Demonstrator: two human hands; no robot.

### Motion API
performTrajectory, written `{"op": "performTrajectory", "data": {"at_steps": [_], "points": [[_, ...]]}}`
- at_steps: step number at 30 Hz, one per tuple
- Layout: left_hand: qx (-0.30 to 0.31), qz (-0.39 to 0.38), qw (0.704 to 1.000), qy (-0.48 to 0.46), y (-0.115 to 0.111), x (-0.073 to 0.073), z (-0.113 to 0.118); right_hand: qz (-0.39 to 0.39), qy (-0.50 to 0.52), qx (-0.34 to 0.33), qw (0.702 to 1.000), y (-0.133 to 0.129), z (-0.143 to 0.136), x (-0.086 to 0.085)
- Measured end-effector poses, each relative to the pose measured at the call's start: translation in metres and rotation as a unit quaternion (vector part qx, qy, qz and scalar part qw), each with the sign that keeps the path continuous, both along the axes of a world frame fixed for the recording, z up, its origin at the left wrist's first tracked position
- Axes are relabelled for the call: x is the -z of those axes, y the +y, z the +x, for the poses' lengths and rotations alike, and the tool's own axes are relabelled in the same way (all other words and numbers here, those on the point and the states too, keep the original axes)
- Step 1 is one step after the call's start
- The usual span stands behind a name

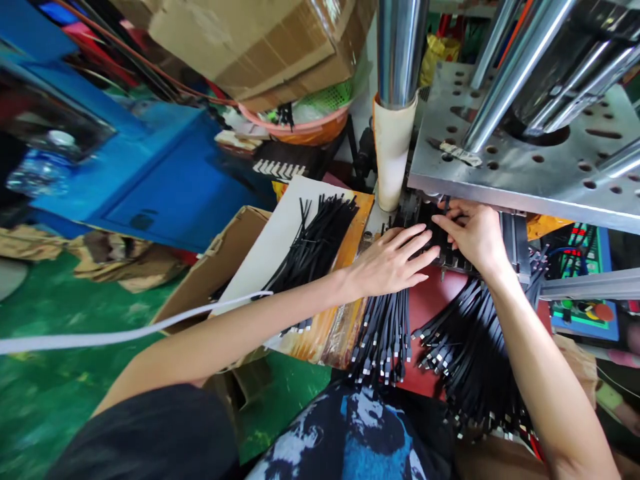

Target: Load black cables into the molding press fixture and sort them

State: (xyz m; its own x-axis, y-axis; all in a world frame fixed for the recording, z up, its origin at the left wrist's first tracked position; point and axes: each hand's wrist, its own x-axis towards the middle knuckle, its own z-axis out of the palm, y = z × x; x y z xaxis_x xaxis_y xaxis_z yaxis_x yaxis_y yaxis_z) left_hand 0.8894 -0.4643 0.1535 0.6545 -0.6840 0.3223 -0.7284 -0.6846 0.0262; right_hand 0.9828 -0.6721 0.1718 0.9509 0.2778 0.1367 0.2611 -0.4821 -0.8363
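Observation:
My left hand [393, 261] lies palm down with its fingers spread, over the left side of a dark metal mould [513, 247] and the tops of some black cables. My right hand [470, 233] is bent at the mould, under the steel plate, with thumb and fingertips pinched around a small dark piece too hidden to name. Black cables with silver plugs [383, 337] hang below my left hand. A larger bundle of black cables [480, 353] hangs beneath my right wrist. Another bundle [320, 233] rests on a white sheet [255, 247] to the left.
A thick steel plate [540, 160] with metal columns stands above the mould. A wrapped column [393, 150] rises behind my left hand. Cardboard boxes [260, 50] sit on a pink basket at the back. A control panel [583, 253] is at right, a blue machine [165, 180] at left.

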Motion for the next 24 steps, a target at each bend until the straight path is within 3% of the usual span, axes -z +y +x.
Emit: {"op": "performTrajectory", "data": {"at_steps": [3, 6, 8, 11, 17, 22, 24], "points": [[-0.058, 0.005, 0.998, 0.01, -0.008, -0.001, -0.012, -0.095, -0.12, 0.041, 0.987, -0.009, -0.023, -0.003], [-0.082, 0.012, 0.996, 0.035, -0.016, -0.003, -0.02, -0.23, -0.204, -0.039, 0.951, -0.02, -0.051, -0.006], [-0.084, 0.005, 0.995, 0.055, -0.021, -0.006, -0.016, -0.322, -0.205, -0.06, 0.923, -0.021, -0.059, -0.008], [-0.115, -0.016, 0.99, 0.079, -0.027, -0.015, 0.006, -0.41, -0.198, -0.021, 0.89, -0.009, -0.048, -0.011], [-0.138, -0.003, 0.986, 0.09, -0.029, -0.028, 0.045, -0.498, -0.214, -0.006, 0.84, 0.007, -0.029, -0.024], [-0.117, 0.011, 0.989, 0.091, -0.018, -0.024, 0.049, -0.475, -0.199, -0.081, 0.853, -0.006, -0.041, -0.023], [-0.109, 0.011, 0.99, 0.091, -0.015, -0.022, 0.055, -0.478, -0.189, -0.073, 0.855, -0.006, -0.039, -0.021]]}}
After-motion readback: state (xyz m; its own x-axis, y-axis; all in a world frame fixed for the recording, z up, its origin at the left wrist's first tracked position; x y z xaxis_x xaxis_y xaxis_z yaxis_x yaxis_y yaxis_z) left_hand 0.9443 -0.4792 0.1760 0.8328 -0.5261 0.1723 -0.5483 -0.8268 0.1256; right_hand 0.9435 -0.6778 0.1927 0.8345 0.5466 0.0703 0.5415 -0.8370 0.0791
